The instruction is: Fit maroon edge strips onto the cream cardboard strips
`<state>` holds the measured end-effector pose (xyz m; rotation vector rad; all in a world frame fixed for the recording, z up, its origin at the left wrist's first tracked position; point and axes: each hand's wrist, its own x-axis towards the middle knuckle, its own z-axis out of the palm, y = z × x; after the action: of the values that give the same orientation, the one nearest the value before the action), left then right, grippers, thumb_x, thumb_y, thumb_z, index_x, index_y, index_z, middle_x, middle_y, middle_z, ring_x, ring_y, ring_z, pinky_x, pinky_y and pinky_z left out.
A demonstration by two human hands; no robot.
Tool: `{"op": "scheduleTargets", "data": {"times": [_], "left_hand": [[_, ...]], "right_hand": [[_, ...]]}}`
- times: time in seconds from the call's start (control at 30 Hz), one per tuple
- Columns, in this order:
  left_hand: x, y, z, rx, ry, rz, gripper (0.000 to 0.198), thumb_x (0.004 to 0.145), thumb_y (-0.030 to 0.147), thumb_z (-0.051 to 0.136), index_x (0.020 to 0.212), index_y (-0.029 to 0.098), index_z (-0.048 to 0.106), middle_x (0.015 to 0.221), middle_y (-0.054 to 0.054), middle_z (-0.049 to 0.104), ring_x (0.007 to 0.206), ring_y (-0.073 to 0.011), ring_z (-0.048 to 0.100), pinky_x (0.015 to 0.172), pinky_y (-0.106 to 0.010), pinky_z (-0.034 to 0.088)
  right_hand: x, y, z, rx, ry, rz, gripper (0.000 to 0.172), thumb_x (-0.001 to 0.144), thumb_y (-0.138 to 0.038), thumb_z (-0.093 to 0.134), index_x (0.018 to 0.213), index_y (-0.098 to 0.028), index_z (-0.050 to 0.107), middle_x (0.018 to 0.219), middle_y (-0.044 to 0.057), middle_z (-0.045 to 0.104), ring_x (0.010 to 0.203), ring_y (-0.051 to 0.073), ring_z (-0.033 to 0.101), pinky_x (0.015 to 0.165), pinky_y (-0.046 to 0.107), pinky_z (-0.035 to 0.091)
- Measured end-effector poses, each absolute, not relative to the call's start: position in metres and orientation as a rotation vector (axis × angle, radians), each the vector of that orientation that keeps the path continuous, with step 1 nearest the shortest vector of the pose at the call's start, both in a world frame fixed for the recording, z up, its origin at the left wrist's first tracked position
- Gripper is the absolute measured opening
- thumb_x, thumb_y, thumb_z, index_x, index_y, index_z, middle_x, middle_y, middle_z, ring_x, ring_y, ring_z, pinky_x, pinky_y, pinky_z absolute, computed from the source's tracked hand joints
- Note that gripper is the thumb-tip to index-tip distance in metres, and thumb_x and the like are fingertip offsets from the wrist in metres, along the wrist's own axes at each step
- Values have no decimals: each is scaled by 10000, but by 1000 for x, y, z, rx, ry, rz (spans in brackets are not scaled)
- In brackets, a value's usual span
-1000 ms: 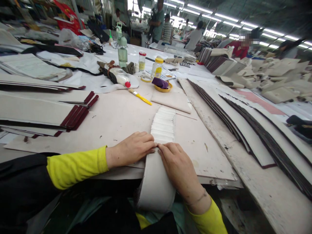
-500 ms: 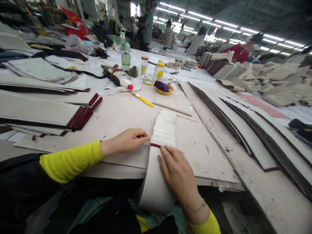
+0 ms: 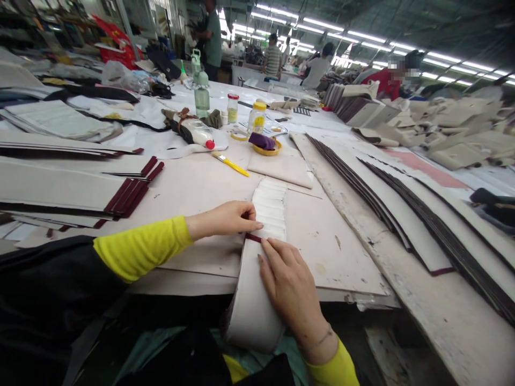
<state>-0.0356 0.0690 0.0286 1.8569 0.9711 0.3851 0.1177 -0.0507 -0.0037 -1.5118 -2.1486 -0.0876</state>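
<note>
A long pale strip (image 3: pixel 251 300) hangs over the table's near edge, its far end showing a dark red edge (image 3: pixel 253 237). My right hand (image 3: pixel 287 281) lies flat on the strip with fingers stretched toward that red edge. My left hand (image 3: pixel 225 219) has its fingers pinched together at the strip's left corner, beside a fanned stack of white strip ends (image 3: pixel 269 208). What the pinch holds is too small to make out.
Stacks of pale panels with dark red edges (image 3: pixel 129 193) lie at left. A yellow brush (image 3: pixel 230 163), glue bottles (image 3: pixel 257 118) and a yellow dish (image 3: pixel 265 146) stand farther back. Long dark-edged boards (image 3: pixel 386 198) run along the right. Other people work in the distance.
My left hand pulled away from the strip end, then came back to pinch at its left corner. The dark red edge became exposed. My right hand stayed flat on the strip.
</note>
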Motion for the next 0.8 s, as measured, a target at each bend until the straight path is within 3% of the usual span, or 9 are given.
{"op": "scheduleTargets", "data": {"times": [0.13, 0.23, 0.33, 0.5, 0.8], "left_hand": [[-32, 70, 37, 1694, 898, 304, 452, 722, 444, 546, 1046, 138, 469, 710, 15, 530, 605, -100, 474, 556, -213, 381], [-23, 74, 43, 1839, 921, 228, 510, 749, 482, 504, 1128, 143, 487, 848, -25, 592, 723, -133, 530, 632, -227, 408], [-8, 77, 46, 2019, 867, 100, 477, 753, 326, 532, 1175, 110, 476, 986, -62, 616, 857, -151, 561, 742, -224, 418], [12, 73, 48, 2359, 803, -26, 445, 696, 123, 539, 1141, 126, 522, 1143, -72, 570, 1021, -164, 526, 868, -232, 391], [7, 55, 34, 2729, 749, 189, 297, 766, 89, 468, 1041, 136, 570, 983, -66, 571, 930, -166, 520, 843, -258, 392]], "right_hand": [[118, -51, -5, -1494, -2132, -86, 314, 848, -205, 422, 1135, -136, 528, 1073, 116, 573, 1001, 232, 495, 858, 406, 454], [118, -52, -5, -1493, -2124, -89, 304, 846, -203, 431, 1117, -114, 537, 1062, 119, 578, 1008, 229, 485, 869, 400, 449], [118, -52, -5, -1491, -2110, -91, 305, 842, -192, 436, 1116, -103, 537, 1050, 120, 580, 999, 227, 485, 868, 395, 447], [118, -52, -4, -1465, -2053, -37, 272, 847, -168, 415, 1075, -124, 557, 979, 104, 594, 962, 210, 500, 853, 374, 450], [121, -54, -8, -1497, -1953, -31, 234, 834, -161, 435, 1017, -162, 581, 957, 77, 609, 927, 193, 521, 830, 363, 446]]}}
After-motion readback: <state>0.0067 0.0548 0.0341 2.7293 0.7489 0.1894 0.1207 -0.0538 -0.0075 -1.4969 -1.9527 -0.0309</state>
